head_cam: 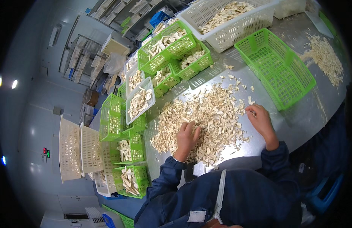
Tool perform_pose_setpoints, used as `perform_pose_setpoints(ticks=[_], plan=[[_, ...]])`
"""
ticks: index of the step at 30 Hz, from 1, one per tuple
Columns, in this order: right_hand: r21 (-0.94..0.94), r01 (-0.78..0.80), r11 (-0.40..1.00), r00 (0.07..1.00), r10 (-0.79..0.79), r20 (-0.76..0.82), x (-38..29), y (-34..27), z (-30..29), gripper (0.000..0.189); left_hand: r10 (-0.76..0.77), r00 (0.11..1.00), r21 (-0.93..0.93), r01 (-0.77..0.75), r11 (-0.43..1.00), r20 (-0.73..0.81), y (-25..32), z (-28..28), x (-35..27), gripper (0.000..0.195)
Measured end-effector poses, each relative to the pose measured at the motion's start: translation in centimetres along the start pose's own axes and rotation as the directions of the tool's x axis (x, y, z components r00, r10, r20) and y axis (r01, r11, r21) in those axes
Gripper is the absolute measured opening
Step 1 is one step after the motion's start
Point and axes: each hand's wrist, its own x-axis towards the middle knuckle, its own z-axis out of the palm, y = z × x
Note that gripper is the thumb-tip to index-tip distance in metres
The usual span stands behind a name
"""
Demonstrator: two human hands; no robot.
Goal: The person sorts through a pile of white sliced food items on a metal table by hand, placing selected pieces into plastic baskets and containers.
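A broad pile of small, pale dried slices (214, 111), which look like mushroom, lies on a stainless-steel table (300, 121) before me. Over the near left part of the pile is my left hand (186, 139), its fingers bent and spread, fingertips at the slices. My right hand (260, 119) is at the pile's right edge, fingers curled and thumb tucked under. Pale bits show at its fingertips, but whether they are gripped is unclear. Just beyond those fingers lies a loose slice (251, 100). To the right stands an open-topped green mesh basket (278, 68).
Green baskets (167, 58) and a clear plastic tray (140, 101) of larger slices line the table's far left side. A white perforated crate (236, 31) stands at the back. Finer crumbs (325, 58) are heaped at the far right. White crates (90, 151) stand at left.
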Motion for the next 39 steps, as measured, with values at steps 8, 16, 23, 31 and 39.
perform_pose_setpoints(ticks=[8,16,23,31,39], plan=[[-0.015,0.009,1.0,1.0,-0.009,0.015,0.0,-0.1,-0.1,0.012,0.377,0.897,-0.057,-0.374,0.926,0.23,3.1,2.8,2.7,0.028],[-0.03,0.053,0.998,0.999,-0.053,0.006,-0.1,0.2,-0.1,0.011,0.198,0.97,0.0,-0.2,0.98,0.139,2.1,2.2,2.8,0.026],[-0.054,0.055,0.997,0.998,-0.055,0.006,0.0,0.4,-0.2,0.011,0.434,0.874,-0.153,-0.409,0.9,0.218,6.8,2.9,2.5,0.029],[-0.034,0.035,0.999,0.999,-0.035,0.012,-0.1,0.2,-0.1,0.011,0.351,0.917,-0.173,-0.32,0.931,0.192,6.0,4.3,2.3,0.02],[0.0,-0.004,1.0,0.999,0.004,0.034,-0.1,-0.2,-0.3,0.012,0.246,0.966,-0.034,-0.244,0.969,0.081,3.8,3.6,6.3,0.014]])
